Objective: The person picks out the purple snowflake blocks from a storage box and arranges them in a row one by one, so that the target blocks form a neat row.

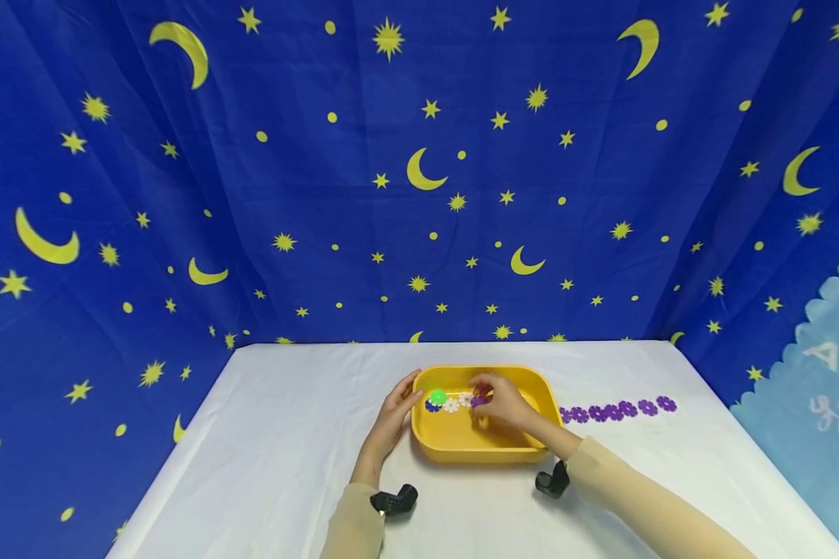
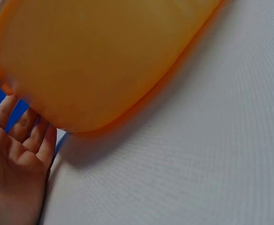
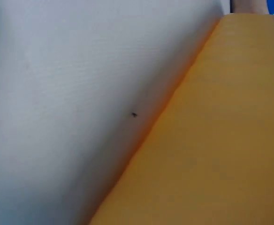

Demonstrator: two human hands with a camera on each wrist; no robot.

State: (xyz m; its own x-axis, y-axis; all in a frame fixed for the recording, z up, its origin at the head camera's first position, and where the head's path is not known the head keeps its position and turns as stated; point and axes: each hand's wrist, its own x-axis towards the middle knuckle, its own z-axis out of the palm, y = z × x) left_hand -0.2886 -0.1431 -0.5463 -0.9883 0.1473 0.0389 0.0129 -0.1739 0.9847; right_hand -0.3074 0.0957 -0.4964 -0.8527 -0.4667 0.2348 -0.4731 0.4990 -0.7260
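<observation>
A yellow plastic tub (image 1: 485, 456) stands on the white table. My left hand (image 1: 391, 415) holds its left end, thumb at the rim and the other fingers along the outer wall; in the left wrist view, that hand (image 2: 22, 154) shows against the tub (image 2: 95, 65). Inside the tub, my right hand (image 1: 503, 400) pinches a purple flower-shaped piece (image 1: 478, 401) between thumb and fingers. Left of it lie white flower pieces (image 1: 450, 405), a dark blue one (image 1: 433, 405) and a bright green one (image 1: 437, 397). The right wrist view shows only the tub's outer wall (image 3: 221, 131) up close, with the right hand hidden.
A row of several purple flower pieces (image 1: 613, 412) runs across the table (image 1: 287, 435) to the right of the tub, its near end beside the tub's wall. Blue cloth (image 1: 461, 217) with yellow moons and stars hangs behind and on the sides. A light blue panel (image 1: 811, 396) is at right.
</observation>
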